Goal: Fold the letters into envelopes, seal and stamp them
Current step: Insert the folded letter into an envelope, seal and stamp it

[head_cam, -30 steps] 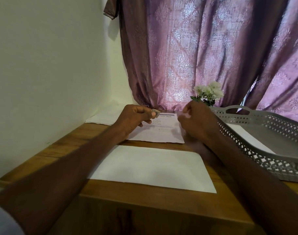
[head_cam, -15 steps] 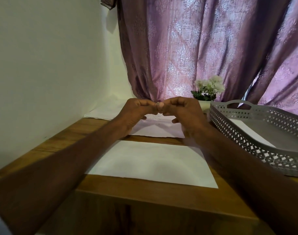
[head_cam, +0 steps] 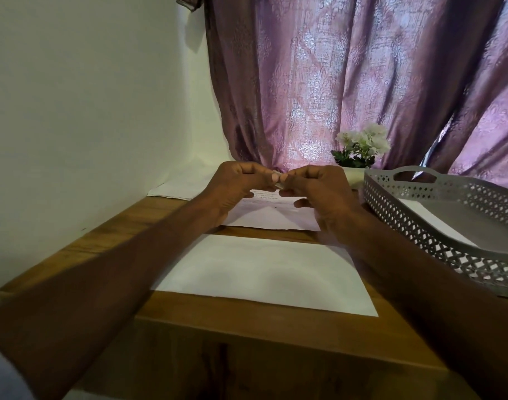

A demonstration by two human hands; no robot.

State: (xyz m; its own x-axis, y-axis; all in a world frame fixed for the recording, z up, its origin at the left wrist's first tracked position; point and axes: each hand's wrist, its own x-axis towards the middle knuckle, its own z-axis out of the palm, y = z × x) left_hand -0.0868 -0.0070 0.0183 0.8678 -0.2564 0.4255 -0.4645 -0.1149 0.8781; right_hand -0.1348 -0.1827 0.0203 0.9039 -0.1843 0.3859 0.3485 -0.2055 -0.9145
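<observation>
White envelope lies long axis left-right; above the far letter, left hand and right hand, fingers curled, pinch a small stamp.

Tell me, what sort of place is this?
Probably a room in a home, not an office: a small wooden table sits in a corner against a plain wall, with a patterned purple curtain behind and a little pot of white flowers.

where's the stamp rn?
Head view, centre: the stamp is pinched between the fingertips of the left hand and right hand, held in the air above the printed letter, beyond the white envelope.
</observation>
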